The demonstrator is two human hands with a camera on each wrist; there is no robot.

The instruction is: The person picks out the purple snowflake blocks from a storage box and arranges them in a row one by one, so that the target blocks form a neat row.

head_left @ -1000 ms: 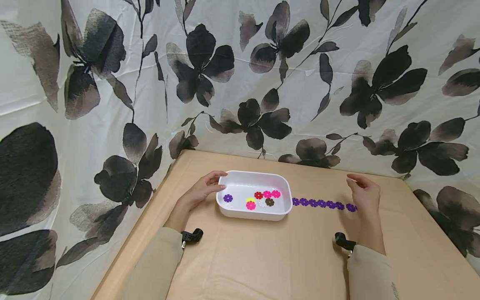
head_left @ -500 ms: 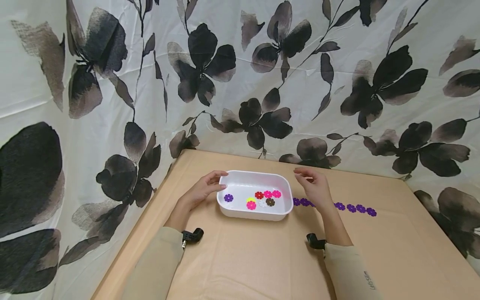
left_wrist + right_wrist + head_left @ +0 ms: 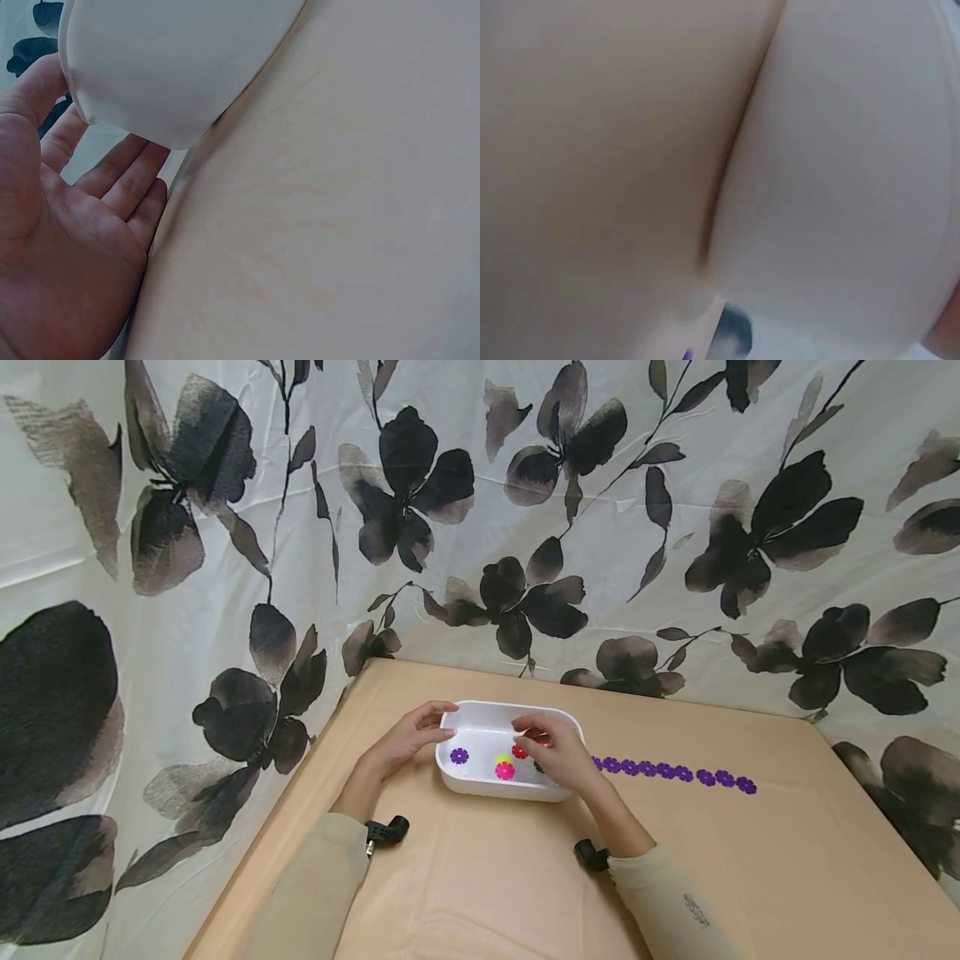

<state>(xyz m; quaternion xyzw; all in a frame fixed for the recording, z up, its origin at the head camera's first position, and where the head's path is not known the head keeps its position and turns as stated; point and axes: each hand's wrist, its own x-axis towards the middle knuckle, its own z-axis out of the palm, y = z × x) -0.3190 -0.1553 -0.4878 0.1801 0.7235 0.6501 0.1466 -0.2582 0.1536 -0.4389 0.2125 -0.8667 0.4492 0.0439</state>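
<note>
A white plastic tray [image 3: 487, 788] stands on the table. My left hand [image 3: 401, 745] holds its left end, the thumb over the rim and the fingers behind; the left wrist view shows that hand [image 3: 82, 232] against the tray's outer wall [image 3: 172, 67]. Above the tray's right part is my right hand [image 3: 564, 758], fingers loosely bent and nothing seen between them. It covers some flower-shaped plastic discs. Those showing inside are a purple flower disc [image 3: 459, 756], a pink one [image 3: 505, 771] over a yellow one [image 3: 504, 760], and a red one [image 3: 519, 752].
Right of the tray, a row of purple flower discs [image 3: 666, 771] runs across the tan tabletop [image 3: 465, 877], with a small gap before the last three. A floral cloth [image 3: 450, 585] hangs behind the table. Each wrist carries a black camera [image 3: 387, 831].
My right hand has moved left from the far end of the purple row to over the tray, uncovering the row's right end. The left hand stays on the tray's end.
</note>
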